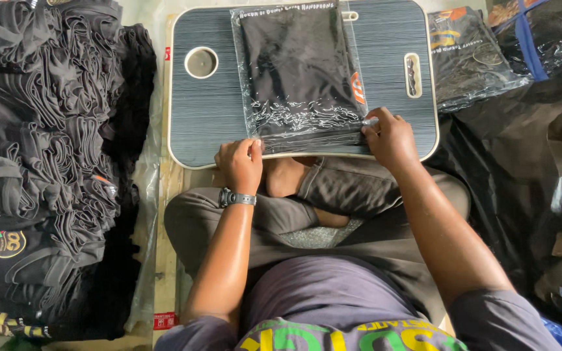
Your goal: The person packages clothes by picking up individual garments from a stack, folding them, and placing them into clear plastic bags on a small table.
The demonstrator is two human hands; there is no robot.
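Note:
A folded black garment lies inside a clear plastic bag [300, 71] on a small grey striped lap table [213, 110]. My left hand [240, 164] pinches the bag's near left corner at the table's front edge. A watch sits on that wrist. My right hand [388, 136] grips the bag's near right corner, fingers closed on the plastic. I sit cross-legged, with my knees under the table.
Stacks of folded black shirts [47, 149] with printed logos fill the left side. More bagged black garments [466, 55] lie at the upper right, next to black plastic sheeting [528, 169]. The table has a round cup recess [201, 62] and a slot [412, 75].

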